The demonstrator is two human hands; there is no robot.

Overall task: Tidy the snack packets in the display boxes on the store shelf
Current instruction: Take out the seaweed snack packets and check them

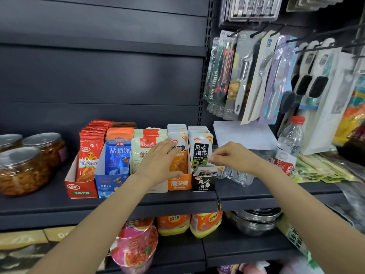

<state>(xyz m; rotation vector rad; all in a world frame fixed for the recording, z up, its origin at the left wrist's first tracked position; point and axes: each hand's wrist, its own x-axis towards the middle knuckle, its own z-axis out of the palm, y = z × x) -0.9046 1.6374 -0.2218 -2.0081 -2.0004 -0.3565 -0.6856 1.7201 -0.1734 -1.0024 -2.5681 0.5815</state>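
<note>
The left hand lies flat, fingers straight, on packets left of the black box; the right hand pinches a black packet standing in it.

Five display boxes side by side at shelf front edge, touching. From left: red box, red packets upright; blue box, blue packets upright; beige box, cream packets upright; orange box, white-orange packets upright; black box, black-white packets upright, one loose packet tilted across front rim.
</note>
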